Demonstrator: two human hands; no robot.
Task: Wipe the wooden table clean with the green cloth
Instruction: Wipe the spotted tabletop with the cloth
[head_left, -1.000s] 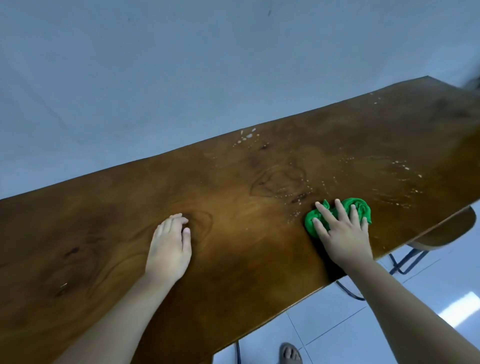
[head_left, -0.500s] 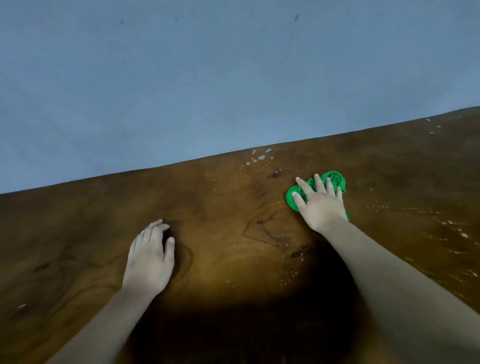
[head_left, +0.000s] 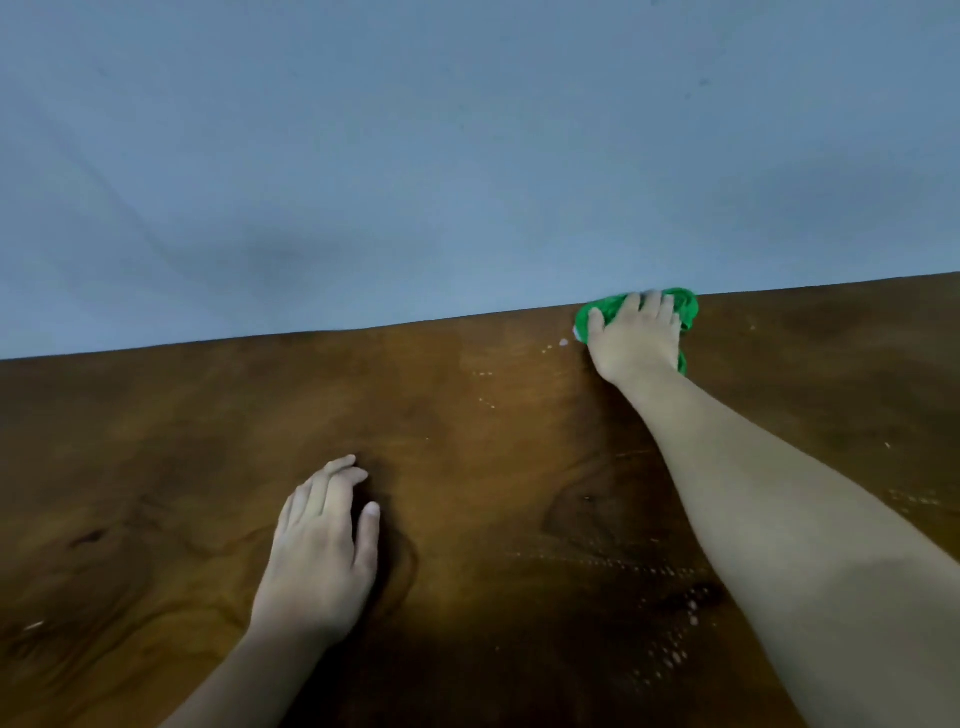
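A brown wooden table (head_left: 156, 441) fills the lower half of the frame, its far edge rising gently from left to right.

A bunched green cloth (head_left: 688, 306) lies at that far edge, upper right of centre, under the right hand (head_left: 636, 338) pressing on it. The left hand (head_left: 319, 551) rests flat on the wood at lower centre-left. Small white specks (head_left: 563, 342) sit just left of the cloth, and faint dotted trails (head_left: 597, 561) cross the grain at lower right.
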